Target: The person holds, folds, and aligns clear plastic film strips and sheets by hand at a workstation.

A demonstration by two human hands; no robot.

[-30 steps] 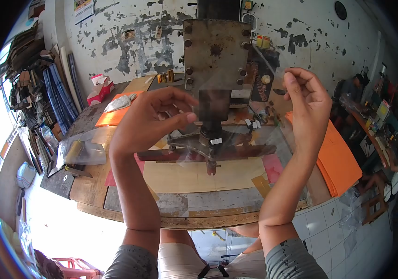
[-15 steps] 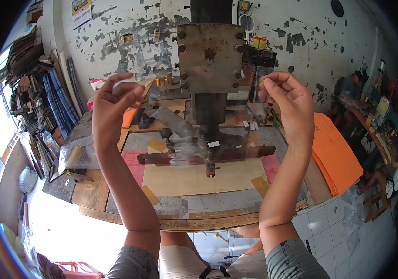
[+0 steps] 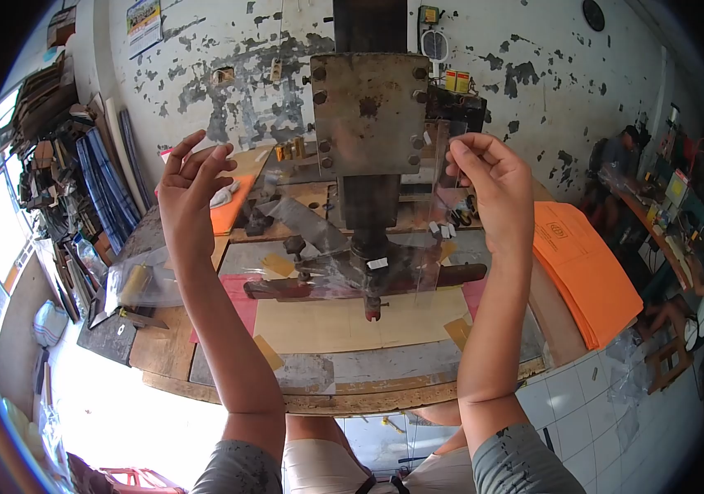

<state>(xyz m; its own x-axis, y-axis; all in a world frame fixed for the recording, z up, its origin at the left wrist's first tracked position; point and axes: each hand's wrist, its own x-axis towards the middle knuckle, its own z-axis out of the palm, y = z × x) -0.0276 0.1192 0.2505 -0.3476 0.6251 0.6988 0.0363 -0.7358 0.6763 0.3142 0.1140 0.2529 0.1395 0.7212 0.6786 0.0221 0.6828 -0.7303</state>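
A clear plastic sheet hangs upright in front of the press, its edge running down from my right hand. My right thumb and fingers pinch its upper corner. Raised at about the same height, my left hand has its fingers apart and curled, with nothing visible in them. Behind the see-through sheet stands a metal press with a dark crossbar. Below the bar lies a cream-coloured board, with pink pieces at its sides and tan tape on its corners.
An orange stack of printed sheets lies at the table's right. More clear plastic and an orange piece are at the left. The wooden table edge runs before my legs. Other people sit at the far right.
My left fingers have spread apart and no longer show the translucent film seen at them before. My right hand has moved slightly left with the plastic sheet.
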